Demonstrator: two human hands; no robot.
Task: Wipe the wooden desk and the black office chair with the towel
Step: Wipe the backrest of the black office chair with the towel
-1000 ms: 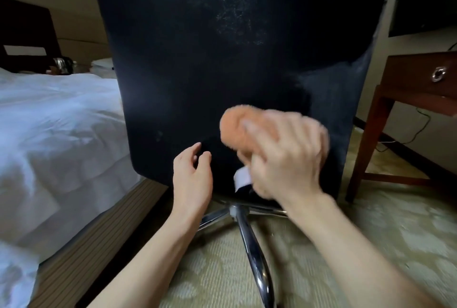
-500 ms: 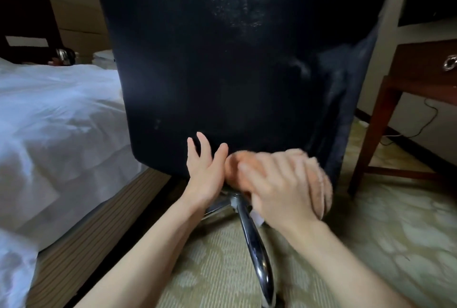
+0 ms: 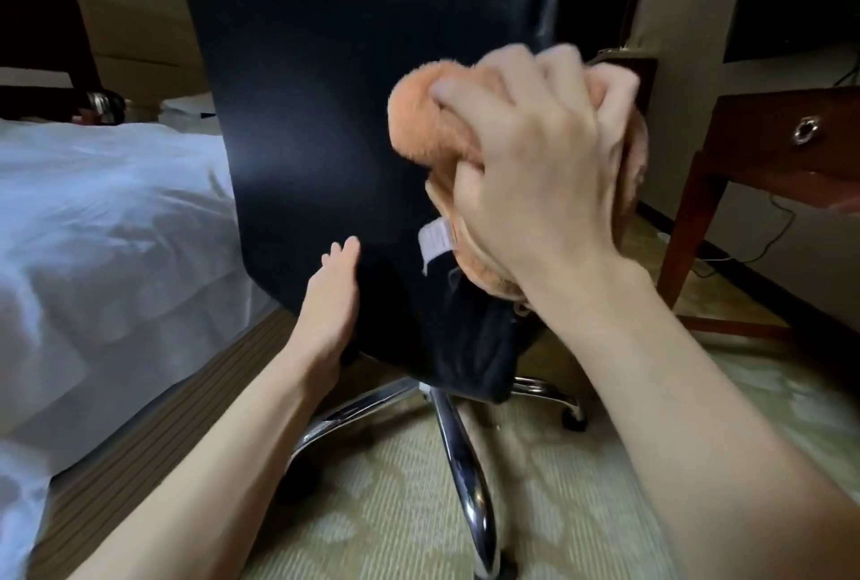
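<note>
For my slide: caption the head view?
Right hand presses orange towel against black chair back; left hand steadies it.

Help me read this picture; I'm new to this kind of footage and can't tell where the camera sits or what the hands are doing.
There is no machine here. The camera is worn on a person's head and looks down at their own bare arms. The right hand grips a bunched orange towel against the back of a black office chair. The left hand lies open on the chair's lower edge. Below is the chrome chair base on carpet. A white bed is at left, a wooden desk at right.
</note>
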